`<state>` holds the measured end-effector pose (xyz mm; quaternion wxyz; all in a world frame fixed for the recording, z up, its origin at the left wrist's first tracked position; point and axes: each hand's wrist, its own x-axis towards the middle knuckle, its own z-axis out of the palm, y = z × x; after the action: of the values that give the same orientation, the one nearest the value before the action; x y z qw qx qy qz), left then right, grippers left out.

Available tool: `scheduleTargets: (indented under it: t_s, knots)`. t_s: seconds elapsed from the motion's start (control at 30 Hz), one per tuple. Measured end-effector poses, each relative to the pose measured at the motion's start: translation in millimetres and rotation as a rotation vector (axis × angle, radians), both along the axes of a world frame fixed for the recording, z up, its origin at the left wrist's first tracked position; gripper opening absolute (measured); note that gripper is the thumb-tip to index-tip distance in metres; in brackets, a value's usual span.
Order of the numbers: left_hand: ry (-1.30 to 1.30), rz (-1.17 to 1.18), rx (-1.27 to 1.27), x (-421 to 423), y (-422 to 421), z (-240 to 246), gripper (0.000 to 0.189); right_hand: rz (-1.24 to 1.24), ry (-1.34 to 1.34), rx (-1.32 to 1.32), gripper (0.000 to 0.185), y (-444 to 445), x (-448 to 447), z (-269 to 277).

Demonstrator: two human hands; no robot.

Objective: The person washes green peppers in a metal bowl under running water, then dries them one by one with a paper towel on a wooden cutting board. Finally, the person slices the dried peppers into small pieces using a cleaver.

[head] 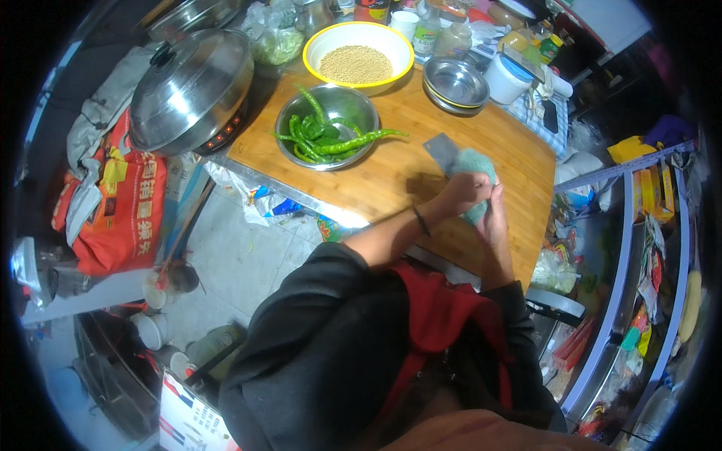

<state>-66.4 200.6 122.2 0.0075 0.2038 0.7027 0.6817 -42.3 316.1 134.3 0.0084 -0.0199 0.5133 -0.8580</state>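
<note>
My left hand [467, 193] and my right hand [494, 213] meet over the right part of the wooden board [395, 191], both on a light green cloth [475, 163]. Just beyond the cloth lies a flat grey metal blade [441, 150], perhaps a cleaver; its handle is hidden. Left of my hands stands a steel bowl [364, 107] with long green chili peppers [338, 147] in it, one reaching over the rim towards the blade. Behind it a white basin with a yellow rim [356, 26] holds dry soybeans [356, 63].
A large lidded steel pan [194, 90] stands on a lit electric cooker at the left. Stacked steel bowls [456, 82], bottles and a white tub [503, 82] stand along the back. Metal shelving [617, 248] with bags is at the right, a red sack [124, 208] at the far left.
</note>
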Motion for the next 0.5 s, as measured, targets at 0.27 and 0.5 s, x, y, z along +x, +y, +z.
scheduleTargets:
  t_s: [0.27, 0.5]
  knots:
    - [-0.329, -0.463, 0.674, -4, -11, 5, 0.026, -0.093, 0.036, 0.379, 0.034, 5, -23, -19]
    - [0.035, -0.048, 0.197, -69, -83, -3, 0.02, -0.301, 0.329, 1.57, 0.049, 121, -91, -16]
